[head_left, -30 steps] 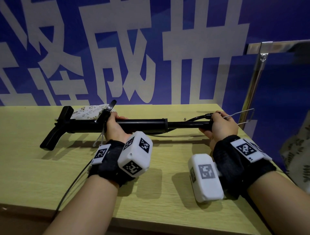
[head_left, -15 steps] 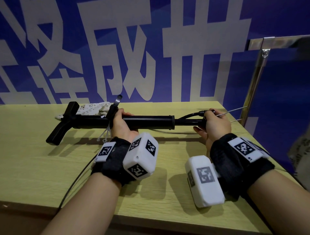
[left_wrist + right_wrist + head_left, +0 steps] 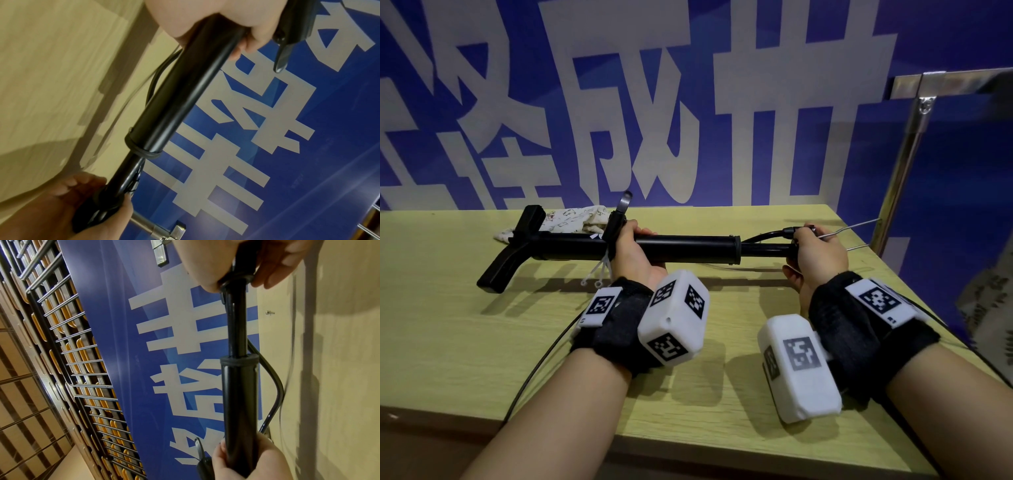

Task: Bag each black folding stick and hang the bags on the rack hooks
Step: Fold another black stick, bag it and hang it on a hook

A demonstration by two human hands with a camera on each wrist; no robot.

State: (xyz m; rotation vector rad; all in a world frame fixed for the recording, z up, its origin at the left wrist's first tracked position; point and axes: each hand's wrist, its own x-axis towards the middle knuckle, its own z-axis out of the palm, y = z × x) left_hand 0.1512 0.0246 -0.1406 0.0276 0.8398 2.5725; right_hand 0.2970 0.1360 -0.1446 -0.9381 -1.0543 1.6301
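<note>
Large white "成" and "世" on blue banner (image 3: pixel 808 144).

A light wooden table (image 3: pixel 465 342) is spreading beneath the fingers, and a thin black cable (image 3: pixel 541 363) is trailing over its near edge. A blue wall banner (image 3: pixel 825 154) with large white characters is standing beyond the fingertips. A metal post (image 3: pixel 904 164) is rising just past the rightmost fingers.

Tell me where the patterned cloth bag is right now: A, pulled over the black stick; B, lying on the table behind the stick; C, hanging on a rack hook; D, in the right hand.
B: the cloth bag lies on the table behind the black stick.
</note>
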